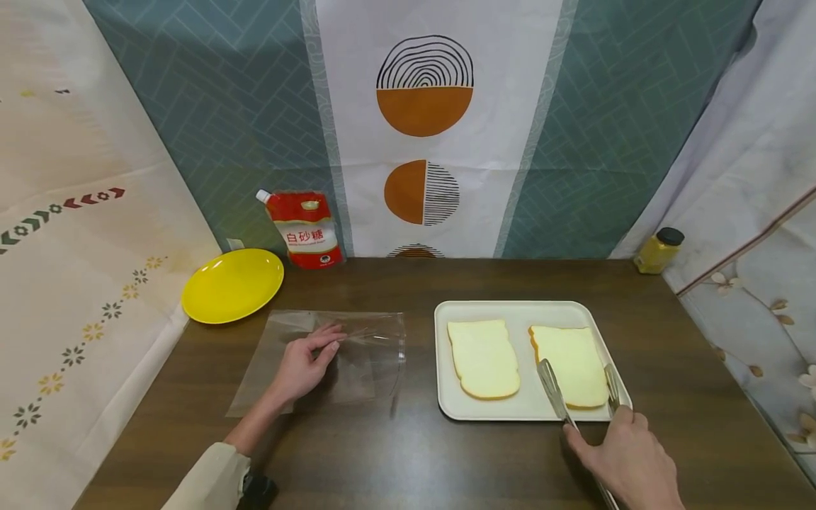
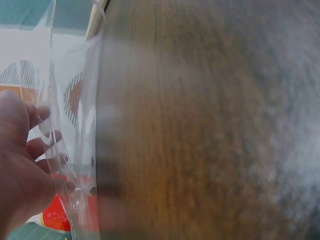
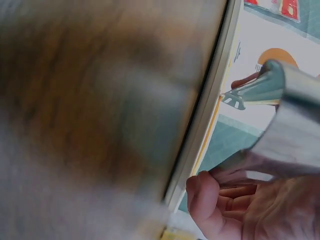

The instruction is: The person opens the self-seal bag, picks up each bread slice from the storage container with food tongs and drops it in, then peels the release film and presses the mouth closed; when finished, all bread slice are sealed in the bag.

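Observation:
My left hand (image 1: 304,363) lies with straight fingers on a clear plastic bag (image 1: 363,354) spread flat on the dark wooden table; the left wrist view shows the bag's edge (image 2: 75,150) against my fingers (image 2: 42,147). My right hand (image 1: 627,453) grips metal tongs (image 1: 554,389), their two arms straddling the right slice of bread (image 1: 574,361) on a cream tray (image 1: 510,407). A second slice of bread (image 1: 483,356) lies to its left. In the right wrist view the tongs (image 3: 280,90) and the tray's rim (image 3: 205,125) show close up.
A yellow plate (image 1: 232,285) sits at the back left, with a red and white sugar pouch (image 1: 304,230) leaning on the wall behind it. A small yellow jar with a black lid (image 1: 659,250) stands at the back right. Patterned cloths hang around the table.

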`<action>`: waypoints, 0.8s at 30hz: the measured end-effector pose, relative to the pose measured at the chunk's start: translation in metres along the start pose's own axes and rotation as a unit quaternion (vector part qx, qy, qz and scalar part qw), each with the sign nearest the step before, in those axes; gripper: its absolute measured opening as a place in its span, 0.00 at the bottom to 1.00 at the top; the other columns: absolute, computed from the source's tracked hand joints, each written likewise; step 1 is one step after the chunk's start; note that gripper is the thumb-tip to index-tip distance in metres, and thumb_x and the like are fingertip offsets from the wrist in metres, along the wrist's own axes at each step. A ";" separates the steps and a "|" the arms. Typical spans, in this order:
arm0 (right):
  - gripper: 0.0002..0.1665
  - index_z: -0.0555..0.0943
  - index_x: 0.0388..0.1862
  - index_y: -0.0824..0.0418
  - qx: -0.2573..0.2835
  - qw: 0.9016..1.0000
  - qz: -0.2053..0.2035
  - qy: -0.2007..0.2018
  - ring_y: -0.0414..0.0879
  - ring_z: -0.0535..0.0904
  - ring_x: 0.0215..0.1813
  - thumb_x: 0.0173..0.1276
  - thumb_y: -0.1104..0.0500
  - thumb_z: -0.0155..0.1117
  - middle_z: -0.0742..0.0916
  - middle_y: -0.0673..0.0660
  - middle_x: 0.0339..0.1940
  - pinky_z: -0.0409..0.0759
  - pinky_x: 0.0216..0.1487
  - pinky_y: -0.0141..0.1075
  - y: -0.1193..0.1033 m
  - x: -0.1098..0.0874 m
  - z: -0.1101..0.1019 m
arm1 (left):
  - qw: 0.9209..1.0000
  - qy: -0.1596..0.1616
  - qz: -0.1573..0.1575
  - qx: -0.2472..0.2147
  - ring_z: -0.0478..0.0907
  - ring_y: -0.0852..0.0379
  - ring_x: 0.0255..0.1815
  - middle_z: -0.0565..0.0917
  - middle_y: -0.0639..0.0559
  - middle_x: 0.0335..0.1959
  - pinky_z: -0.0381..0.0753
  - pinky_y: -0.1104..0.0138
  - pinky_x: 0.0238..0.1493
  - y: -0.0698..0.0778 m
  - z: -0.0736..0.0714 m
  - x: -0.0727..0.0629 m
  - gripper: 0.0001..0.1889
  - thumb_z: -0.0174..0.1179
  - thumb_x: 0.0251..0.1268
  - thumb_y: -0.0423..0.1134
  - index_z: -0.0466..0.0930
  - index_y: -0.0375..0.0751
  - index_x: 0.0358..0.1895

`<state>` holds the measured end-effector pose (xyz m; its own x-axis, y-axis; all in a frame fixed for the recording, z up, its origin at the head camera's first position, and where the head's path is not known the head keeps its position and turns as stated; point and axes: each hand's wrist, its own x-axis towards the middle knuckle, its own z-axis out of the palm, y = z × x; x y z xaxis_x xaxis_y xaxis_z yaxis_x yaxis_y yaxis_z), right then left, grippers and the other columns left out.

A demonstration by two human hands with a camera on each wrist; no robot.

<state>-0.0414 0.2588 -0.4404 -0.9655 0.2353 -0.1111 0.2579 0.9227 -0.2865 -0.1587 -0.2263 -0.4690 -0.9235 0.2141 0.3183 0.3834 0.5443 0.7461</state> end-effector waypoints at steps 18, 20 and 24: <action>0.47 0.65 0.38 0.81 0.009 0.999 -0.030 0.044 0.69 0.77 0.26 0.58 0.36 0.70 0.74 0.72 0.27 0.76 0.24 0.62 0.002 0.000 0.006 | 1.000 0.010 0.020 0.004 0.74 0.38 0.65 0.83 0.36 0.56 0.69 0.43 0.63 -0.001 0.005 0.005 0.11 0.62 0.67 0.26 0.87 0.32 0.49; 0.48 0.65 0.38 0.82 0.008 0.999 -0.031 0.042 0.69 0.77 0.26 0.58 0.36 0.70 0.75 0.73 0.27 0.76 0.24 0.62 0.003 0.000 0.006 | 1.000 0.012 0.025 0.005 0.74 0.37 0.64 0.83 0.36 0.55 0.69 0.42 0.63 -0.001 0.007 0.005 0.11 0.62 0.66 0.25 0.87 0.32 0.49; 0.46 0.65 0.38 0.82 0.011 0.998 -0.043 0.050 0.69 0.77 0.25 0.58 0.38 0.71 0.75 0.72 0.26 0.76 0.24 0.63 0.004 -0.001 0.009 | 0.999 0.023 0.024 0.003 0.74 0.37 0.64 0.83 0.36 0.55 0.68 0.41 0.63 -0.002 0.008 0.003 0.11 0.62 0.66 0.24 0.87 0.33 0.49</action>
<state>-0.0388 0.2595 -0.4498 -0.9826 0.1856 0.0099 0.1734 0.9344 -0.3111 -0.1623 -0.2205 -0.4744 -0.9021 0.2038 0.3804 0.4278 0.5390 0.7256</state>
